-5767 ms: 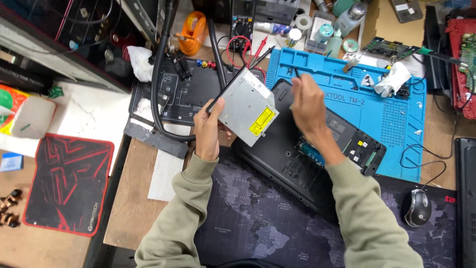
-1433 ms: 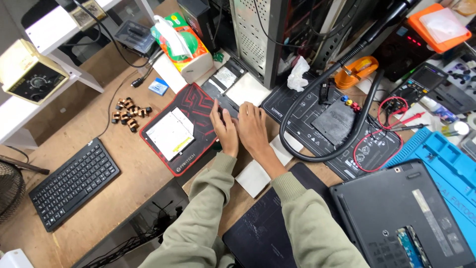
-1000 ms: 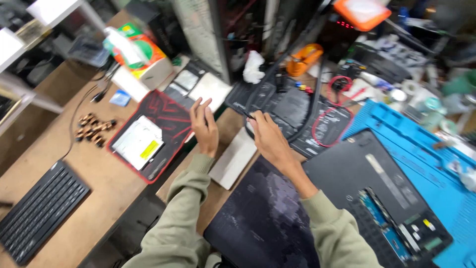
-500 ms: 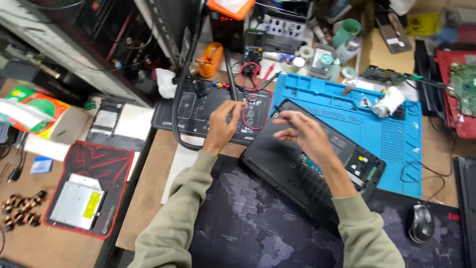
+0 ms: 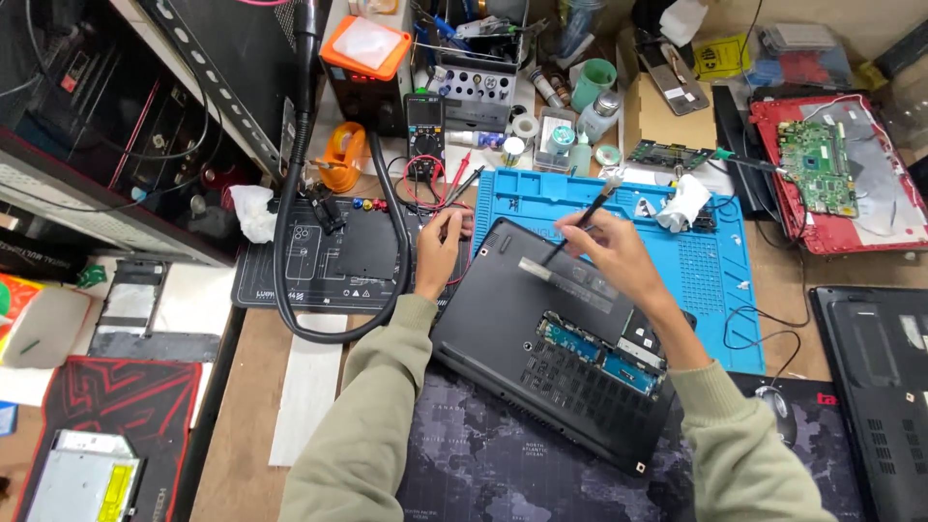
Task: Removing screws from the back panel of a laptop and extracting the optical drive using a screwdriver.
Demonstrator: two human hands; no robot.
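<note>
A black laptop point(image 5: 541, 367) lies upside down in front of me, half on the blue work mat point(image 5: 706, 290), with an open bay that shows blue memory boards point(image 5: 599, 353). My right hand point(image 5: 609, 253) is shut on a thin black brush point(image 5: 580, 217), whose pale tip points up and away over the mat. My left hand point(image 5: 440, 246) rests at the laptop's far left corner, fingers curled over red wires; whether it grips anything I cannot tell. A silver optical drive point(image 5: 87, 478) with a yellow label lies on the red and black mat point(image 5: 106, 406) at the bottom left.
A black gooseneck hose point(image 5: 290, 242) loops over a dark printed mat point(image 5: 338, 261). Tools, cups, tape rolls and a multimeter point(image 5: 425, 116) crowd the back. A red laptop shell with a green board point(image 5: 822, 164) sits at right, another black laptop point(image 5: 880, 387) below it, a mouse point(image 5: 778, 411) nearby.
I set the silver drive down on the red mat at the left and turned back. My hands returned to the laptop, and my right hand now holds a brush.
</note>
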